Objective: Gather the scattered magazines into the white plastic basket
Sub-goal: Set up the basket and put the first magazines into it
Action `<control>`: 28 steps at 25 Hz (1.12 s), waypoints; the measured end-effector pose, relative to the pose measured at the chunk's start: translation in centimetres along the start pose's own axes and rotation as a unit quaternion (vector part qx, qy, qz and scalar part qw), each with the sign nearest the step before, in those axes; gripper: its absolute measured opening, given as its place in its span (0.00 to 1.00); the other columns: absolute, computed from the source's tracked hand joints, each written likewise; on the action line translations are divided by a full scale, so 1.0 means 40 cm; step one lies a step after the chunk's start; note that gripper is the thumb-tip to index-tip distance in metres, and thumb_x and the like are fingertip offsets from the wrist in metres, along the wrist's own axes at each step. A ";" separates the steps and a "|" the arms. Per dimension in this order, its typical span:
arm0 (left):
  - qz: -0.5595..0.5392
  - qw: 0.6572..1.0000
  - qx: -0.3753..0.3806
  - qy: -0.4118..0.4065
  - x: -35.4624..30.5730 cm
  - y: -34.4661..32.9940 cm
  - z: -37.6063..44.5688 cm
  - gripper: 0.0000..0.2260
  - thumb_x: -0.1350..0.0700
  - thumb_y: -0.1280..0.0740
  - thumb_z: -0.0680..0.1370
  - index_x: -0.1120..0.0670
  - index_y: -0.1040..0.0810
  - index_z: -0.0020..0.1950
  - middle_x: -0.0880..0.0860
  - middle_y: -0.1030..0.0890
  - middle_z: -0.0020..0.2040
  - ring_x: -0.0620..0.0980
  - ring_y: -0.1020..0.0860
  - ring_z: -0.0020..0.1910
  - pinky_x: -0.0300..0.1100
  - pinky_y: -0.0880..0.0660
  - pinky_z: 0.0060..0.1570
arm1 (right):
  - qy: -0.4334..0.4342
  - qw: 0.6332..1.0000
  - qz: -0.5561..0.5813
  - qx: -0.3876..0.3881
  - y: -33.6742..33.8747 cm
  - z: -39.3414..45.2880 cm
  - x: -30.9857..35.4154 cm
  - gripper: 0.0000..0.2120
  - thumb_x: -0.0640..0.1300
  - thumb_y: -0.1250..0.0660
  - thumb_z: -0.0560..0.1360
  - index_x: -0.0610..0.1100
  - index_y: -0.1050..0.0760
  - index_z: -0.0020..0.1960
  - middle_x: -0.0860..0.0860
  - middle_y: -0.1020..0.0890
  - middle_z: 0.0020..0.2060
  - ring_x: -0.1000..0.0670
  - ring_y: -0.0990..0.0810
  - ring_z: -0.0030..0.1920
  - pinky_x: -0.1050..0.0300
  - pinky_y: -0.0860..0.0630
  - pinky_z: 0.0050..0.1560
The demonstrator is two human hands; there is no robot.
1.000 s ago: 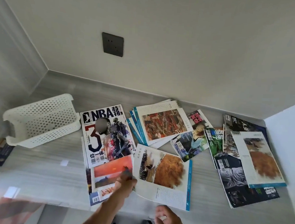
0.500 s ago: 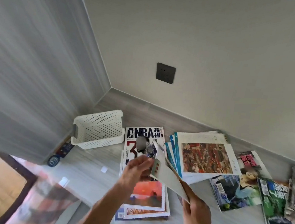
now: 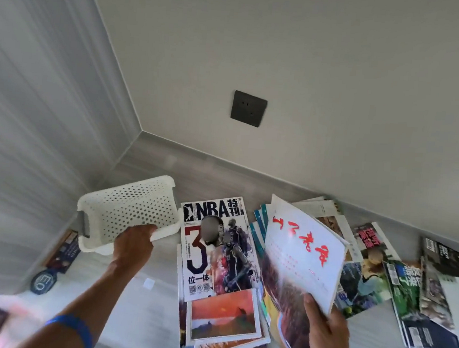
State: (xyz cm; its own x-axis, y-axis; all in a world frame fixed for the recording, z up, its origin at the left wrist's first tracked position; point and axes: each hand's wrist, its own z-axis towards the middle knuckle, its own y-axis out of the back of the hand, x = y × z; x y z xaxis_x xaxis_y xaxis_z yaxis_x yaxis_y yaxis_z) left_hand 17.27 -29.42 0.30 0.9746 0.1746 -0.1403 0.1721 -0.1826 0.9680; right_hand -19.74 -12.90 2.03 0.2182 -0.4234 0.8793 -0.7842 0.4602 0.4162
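Note:
The white plastic basket point(image 3: 126, 209) with perforated walls stands at the left of the grey surface, and nothing shows inside it. My left hand point(image 3: 134, 242) grips its near rim. My right hand point(image 3: 325, 338) holds up a white magazine with red brush lettering point(image 3: 302, 259), tilted above the pile. An NBA magazine point(image 3: 214, 252) lies flat just right of the basket, and a sunset-cover magazine point(image 3: 223, 313) overlaps its near end. More magazines point(image 3: 362, 280) are scattered to the right, partly hidden behind the held one.
Walls close the corner behind and left of the basket, with a dark wall socket point(image 3: 248, 108) above. A dark booklet point(image 3: 63, 251) and a round dark tag point(image 3: 43, 282) lie at the left edge. Dark magazines point(image 3: 443, 300) spread at the far right.
My left hand let go of the lifted magazine and moved left onto the basket's rim. My right hand raised the magazine, its white cover with red lettering now facing me.

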 end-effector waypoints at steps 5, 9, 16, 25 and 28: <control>-0.039 0.965 -0.137 -0.220 -0.111 0.079 -0.054 0.17 0.69 0.23 0.63 0.51 0.14 0.46 0.53 0.15 0.32 0.54 0.19 0.27 0.44 0.20 0.29 | -0.008 0.985 0.158 -0.067 0.045 0.067 0.090 0.15 0.56 0.25 0.66 0.54 0.17 0.51 0.58 0.14 0.49 0.59 0.17 0.53 0.66 0.22 0.53; -0.022 0.940 -0.028 -0.338 -0.271 0.005 -0.176 0.17 0.63 0.23 0.68 0.45 0.16 0.51 0.49 0.13 0.40 0.46 0.18 0.35 0.40 0.20 0.40 | 0.031 0.954 0.297 0.018 0.072 0.142 0.208 0.20 0.50 0.27 0.69 0.50 0.21 0.61 0.51 0.17 0.60 0.50 0.21 0.62 0.49 0.25 0.64; 0.013 0.939 0.069 -0.336 -0.279 -0.150 -0.313 0.20 0.62 0.24 0.61 0.49 0.17 0.51 0.47 0.14 0.46 0.48 0.18 0.45 0.43 0.21 0.54 | -0.062 0.914 0.285 0.283 -0.046 0.183 0.203 0.18 0.35 0.29 0.71 0.46 0.20 0.59 0.47 0.16 0.58 0.48 0.18 0.58 0.54 0.23 0.55; -0.005 0.936 0.052 -0.347 -0.236 -0.120 -0.325 0.20 0.57 0.15 0.48 0.47 0.15 0.36 0.46 0.15 0.35 0.45 0.18 0.32 0.38 0.19 0.31 | -0.031 0.966 -0.048 0.253 -0.210 0.174 0.098 0.16 0.36 0.27 0.72 0.42 0.19 0.59 0.49 0.15 0.53 0.58 0.17 0.46 0.74 0.24 0.39; 0.015 0.935 0.041 -0.352 -0.234 -0.122 -0.323 0.21 0.57 0.14 0.47 0.47 0.15 0.36 0.46 0.14 0.36 0.45 0.18 0.32 0.39 0.19 0.27 | -0.020 0.974 -0.087 0.207 -0.245 0.167 0.111 0.16 0.34 0.29 0.72 0.41 0.20 0.60 0.46 0.15 0.55 0.51 0.18 0.50 0.67 0.23 0.43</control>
State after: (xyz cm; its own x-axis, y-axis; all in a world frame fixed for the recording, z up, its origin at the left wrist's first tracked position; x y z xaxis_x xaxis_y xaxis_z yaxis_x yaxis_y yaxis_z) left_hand 5.45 -17.66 -0.43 0.8277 -0.5062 -0.2424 0.1250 -0.2548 0.9589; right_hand -14.96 -24.52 0.31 0.3530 -0.5010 0.7902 -0.9060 0.0277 0.4223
